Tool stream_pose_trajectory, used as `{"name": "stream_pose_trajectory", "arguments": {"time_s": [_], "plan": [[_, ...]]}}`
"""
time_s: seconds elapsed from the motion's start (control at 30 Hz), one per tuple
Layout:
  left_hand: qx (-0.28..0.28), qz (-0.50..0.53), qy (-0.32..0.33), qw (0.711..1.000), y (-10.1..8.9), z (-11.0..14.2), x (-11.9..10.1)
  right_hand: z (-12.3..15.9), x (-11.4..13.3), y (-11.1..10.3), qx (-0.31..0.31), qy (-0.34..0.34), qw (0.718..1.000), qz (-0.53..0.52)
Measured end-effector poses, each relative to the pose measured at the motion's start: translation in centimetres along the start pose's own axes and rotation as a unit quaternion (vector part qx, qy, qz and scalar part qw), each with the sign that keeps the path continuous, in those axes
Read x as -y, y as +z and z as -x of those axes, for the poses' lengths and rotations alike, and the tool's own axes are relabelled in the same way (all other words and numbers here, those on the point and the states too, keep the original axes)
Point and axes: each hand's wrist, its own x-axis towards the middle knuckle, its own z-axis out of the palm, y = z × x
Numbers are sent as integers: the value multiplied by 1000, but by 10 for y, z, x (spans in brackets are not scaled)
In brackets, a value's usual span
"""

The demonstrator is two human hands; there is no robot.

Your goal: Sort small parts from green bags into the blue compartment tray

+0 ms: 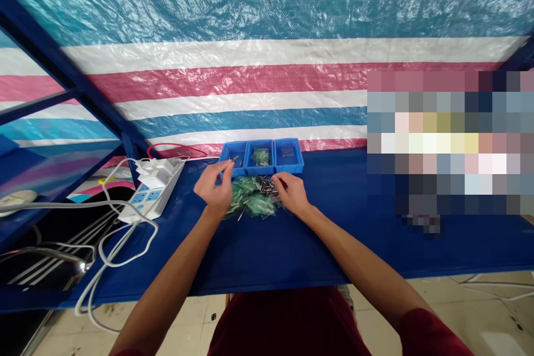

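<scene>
The left hand (214, 188), fingertips apparently pinching a small metallic piece (235, 159), is at the leftmost of three blue plastic trays (260, 170). The right hand (293, 193) is nearer the slim silvery pins (267, 184), its grip unclear; they point variously, heaped with translucent green packets (263, 206) between the hands. The blue bench (267, 261) stretches rightward and to its front edge.

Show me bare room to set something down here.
The tabletop is bare between the forearms, on the body side of the greenish pile, and right of the blue bins and right hand, up to the blurred area. It is crowded at the pile and, at left, around the power strip and cables.
</scene>
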Motion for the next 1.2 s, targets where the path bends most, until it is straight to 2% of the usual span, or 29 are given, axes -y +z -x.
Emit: {"name": "stream_pose_trajectory", "arguments": {"time_s": [0.03,0.1,0.17,0.27,0.33,0.47,0.53,0.63,0.7,0.8,0.9,1.2], "plan": [[27,-35,-20,999,0,-4,7,0,0,0,1,1,1000,0],[126,-101,-48,986,1,-10,18,0,0,1,0,4,1000,2],[190,-133,-69,970,2,-13,23,0,-1,1,-1,5,1000,6],[266,-96,-65,957,4,-11,20,-1,-2,1,4,1,1000,14],[336,-44,-21,941,5,-7,14,-1,-4,1,6,5,1000,22],[460,29,64,885,6,-1,6,-1,-6,2,14,9,999,32],[512,55,64,855,4,-2,2,-1,-6,2,14,7,999,33],[608,105,42,786,-2,-7,-7,-1,-7,2,12,8,999,31],[647,112,38,753,-6,-9,-13,-1,-7,2,15,11,999,29],[671,99,43,734,-8,-9,-19,-1,-8,2,19,13,999,31],[670,89,51,735,-7,-7,-17,-1,-7,2,18,14,999,30],[581,142,89,797,-1,-4,-2,-1,-5,0,23,18,999,28]]}}
